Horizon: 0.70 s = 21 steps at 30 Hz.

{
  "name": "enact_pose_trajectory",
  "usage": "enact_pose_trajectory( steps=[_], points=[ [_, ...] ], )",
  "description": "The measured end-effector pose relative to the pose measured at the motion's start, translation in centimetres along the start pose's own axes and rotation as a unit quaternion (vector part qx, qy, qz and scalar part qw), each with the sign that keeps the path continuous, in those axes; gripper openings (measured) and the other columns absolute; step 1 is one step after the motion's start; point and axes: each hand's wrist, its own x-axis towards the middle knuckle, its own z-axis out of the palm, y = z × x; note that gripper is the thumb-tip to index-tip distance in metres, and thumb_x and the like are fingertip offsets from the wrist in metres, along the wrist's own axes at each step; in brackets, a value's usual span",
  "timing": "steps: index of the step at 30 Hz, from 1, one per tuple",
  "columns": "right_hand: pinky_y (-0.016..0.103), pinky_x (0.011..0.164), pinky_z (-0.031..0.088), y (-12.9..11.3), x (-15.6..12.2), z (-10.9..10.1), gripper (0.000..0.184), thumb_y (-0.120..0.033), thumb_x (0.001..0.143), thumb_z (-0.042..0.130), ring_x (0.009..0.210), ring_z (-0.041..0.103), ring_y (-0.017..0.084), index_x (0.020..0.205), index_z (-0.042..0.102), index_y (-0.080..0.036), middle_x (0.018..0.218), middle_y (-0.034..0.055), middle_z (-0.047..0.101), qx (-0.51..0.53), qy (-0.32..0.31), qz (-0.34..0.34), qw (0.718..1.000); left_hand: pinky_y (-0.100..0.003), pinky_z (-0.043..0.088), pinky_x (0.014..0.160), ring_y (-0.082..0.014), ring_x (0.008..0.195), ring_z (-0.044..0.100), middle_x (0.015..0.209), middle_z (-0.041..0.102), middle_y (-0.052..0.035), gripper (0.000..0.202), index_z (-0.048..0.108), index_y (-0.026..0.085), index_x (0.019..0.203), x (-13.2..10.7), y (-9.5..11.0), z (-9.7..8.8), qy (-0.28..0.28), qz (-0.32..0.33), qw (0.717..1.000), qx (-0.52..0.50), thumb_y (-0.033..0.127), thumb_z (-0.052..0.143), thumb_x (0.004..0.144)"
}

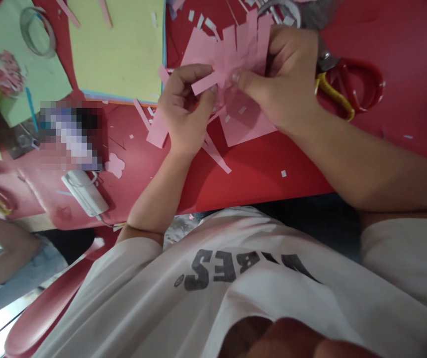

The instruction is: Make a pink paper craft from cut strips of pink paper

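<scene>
A pink paper sheet (pixel 231 64), cut into a fringe of strips, is held up over the red table by both hands. My left hand (pixel 185 109) pinches one pink strip (pixel 206 83) between thumb and fingers. My right hand (pixel 284 79) grips the sheet from the right, its thumb pressing near the middle of the paper. Just right of that hand lie scissors (pixel 347 87) with red and yellow handles, their blades hidden beneath my hand. Loose pink strips (pixel 215 154) and small scraps lie on the table below the paper.
The red table (pixel 258 184) extends to the right. Stacked yellow-green card (pixel 114 49) and a green sheet (pixel 23 64) with a pink paper flower lie at the far left. A tape roll (pixel 38 31) and white power adapter (pixel 84 193) are nearby. Another person's arm (pixel 8 258) shows lower left.
</scene>
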Motion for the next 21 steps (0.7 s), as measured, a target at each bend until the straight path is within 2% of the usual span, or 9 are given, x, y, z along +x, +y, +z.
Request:
enact_pose_trajectory(
  steps=[4, 7, 11, 15, 21],
  points=[
    [0.029, 0.062, 0.040, 0.1, -0.3, 0.1, 0.011, -0.013, 0.068, 0.070, 0.067, 0.052, 0.013, 0.074, 0.068, -0.022, 0.073, -0.0036, 0.061, -0.014, 0.013, 0.019, 1.000, -0.036, 0.049, 0.083, -0.0168, 0.091, 0.055, 0.104, 0.066, -0.0013, 0.051, 0.062, 0.029, 0.111, -0.1, -0.3, -0.2, -0.017, -0.026, 0.999, -0.020, 0.064, 0.074, 0.077],
    [0.029, 0.064, 0.043, 0.3, -0.6, 0.3, 0.016, -0.009, 0.071, 0.064, 0.071, 0.056, 0.014, 0.080, 0.070, -0.020, 0.077, -0.0021, 0.062, 0.015, 0.010, 0.036, 0.999, -0.035, 0.048, 0.085, -0.0155, 0.093, 0.055, 0.106, 0.065, 0.0000, 0.047, 0.060, 0.029, 0.111, -0.2, -0.6, 0.0, -0.022, -0.052, 0.998, -0.032, 0.062, 0.072, 0.080],
    [0.029, 0.062, 0.041, 0.3, -0.4, 0.3, 0.015, -0.009, 0.072, 0.068, 0.069, 0.057, 0.015, 0.081, 0.071, -0.021, 0.077, -0.0018, 0.066, 0.078, -0.006, 0.022, 0.997, -0.033, 0.050, 0.074, -0.0113, 0.083, 0.054, 0.099, 0.064, 0.0029, 0.046, 0.058, 0.031, 0.108, -0.3, -0.8, 0.4, -0.011, -0.088, 0.995, -0.054, 0.066, 0.070, 0.080],
    [0.030, 0.062, 0.044, 0.3, -0.1, 0.2, 0.007, -0.019, 0.074, 0.073, 0.069, 0.059, 0.015, 0.080, 0.072, -0.023, 0.076, -0.0035, 0.067, 0.082, -0.022, 0.021, 0.996, -0.035, 0.049, 0.069, -0.0146, 0.079, 0.057, 0.097, 0.066, 0.0015, 0.038, 0.062, 0.034, 0.104, -0.2, 0.5, 0.8, 0.013, -0.116, 0.992, -0.058, 0.063, 0.071, 0.081],
    [0.029, 0.059, 0.044, 0.4, 0.0, 0.1, 0.010, -0.020, 0.071, 0.076, 0.068, 0.059, 0.014, 0.077, 0.073, -0.026, 0.074, -0.0062, 0.068, 0.059, -0.012, 0.023, 0.998, -0.037, 0.053, 0.076, -0.0201, 0.085, 0.061, 0.093, 0.068, -0.0015, 0.033, 0.066, 0.033, 0.094, 0.2, 2.3, 1.1, 0.042, -0.113, 0.992, -0.031, 0.058, 0.078, 0.076]
  ],
)
